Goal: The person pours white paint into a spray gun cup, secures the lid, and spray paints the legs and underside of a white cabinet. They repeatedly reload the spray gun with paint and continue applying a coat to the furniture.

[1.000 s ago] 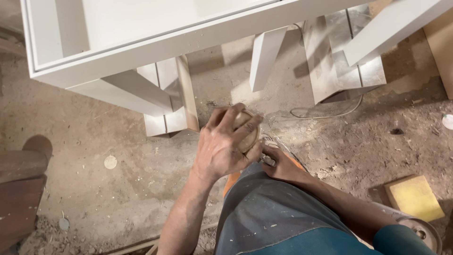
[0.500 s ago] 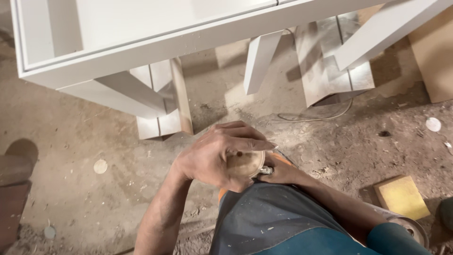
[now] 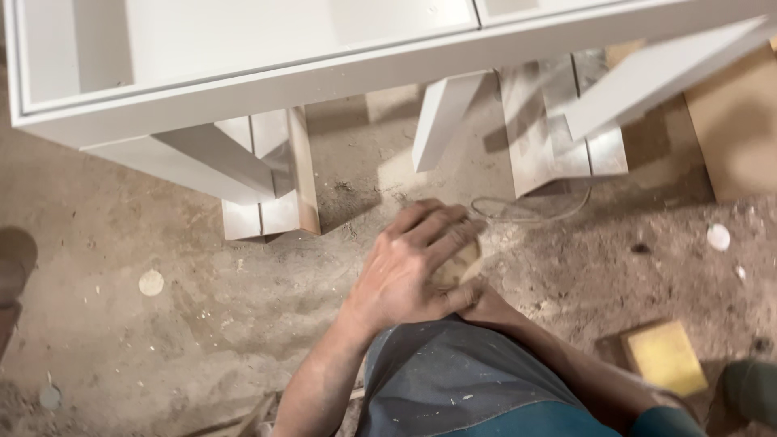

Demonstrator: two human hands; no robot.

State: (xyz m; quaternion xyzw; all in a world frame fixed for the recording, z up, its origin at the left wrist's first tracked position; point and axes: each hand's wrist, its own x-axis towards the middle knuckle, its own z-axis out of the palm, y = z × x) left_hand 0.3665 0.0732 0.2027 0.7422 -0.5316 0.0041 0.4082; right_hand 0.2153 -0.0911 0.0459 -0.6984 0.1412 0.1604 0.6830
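My left hand (image 3: 413, 271) lies palm-down over a round tan sanding disc (image 3: 459, 264), with the fingers curled across its top. Only the disc's right edge shows under the fingers. My right hand (image 3: 488, 306) sits underneath the left and is almost wholly covered; only its wrist and forearm show, running down to the lower right. Whatever it holds is hidden. Both hands are just above my lap, which is covered by grey-blue cloth (image 3: 453, 380).
A white painted furniture frame (image 3: 324, 81) spans the top, with white legs (image 3: 441, 121) standing on wooden blocks (image 3: 271, 214). A thin cable (image 3: 526, 214) loops on the dusty floor. A yellow sponge block (image 3: 665, 356) lies at lower right, and a loose round disc (image 3: 150, 282) at left.
My left hand has turned on the disc, its fingers now pointing up and right. The orange part seen below the hands earlier is now covered.
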